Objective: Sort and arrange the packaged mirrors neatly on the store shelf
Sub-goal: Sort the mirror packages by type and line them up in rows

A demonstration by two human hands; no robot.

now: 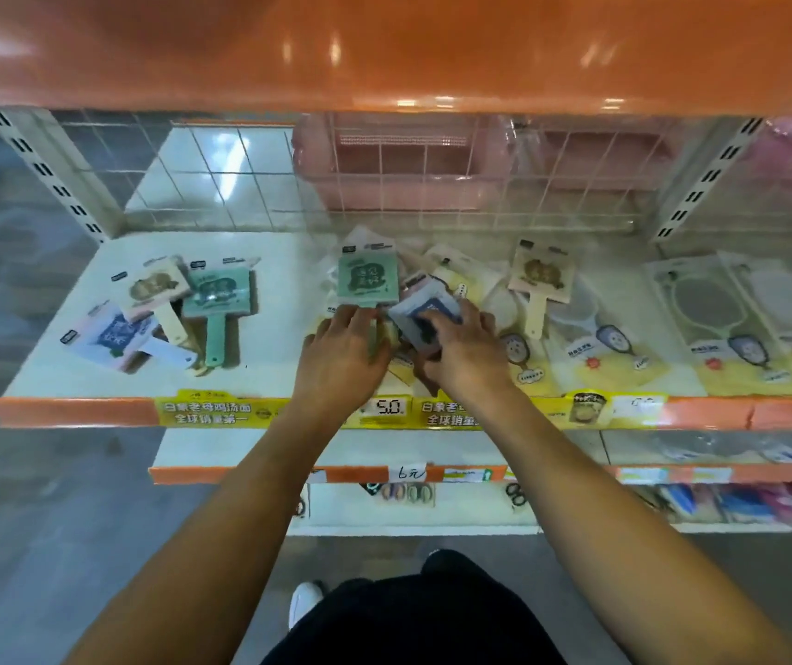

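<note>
**Shelf inspection: mirror sorting under way**

While the white shelf (259, 367) carries packaged mirrors across its full width, they lie in three groups: yellow-backed packs (720, 328) at right, a loose heap at centre, a small fanned pile (163, 314) at left. Both bare hands work the central heap. Left hand (341, 357) rests flat, fingers spread, on the handle below a green mirror pack (367, 278); no closed grip observed. Right hand (461, 350) has its grip closed around a blue-grey mirror pack (425, 312), tilted. Yellow price strips (221, 410) line the orange shelf edge.
</note>
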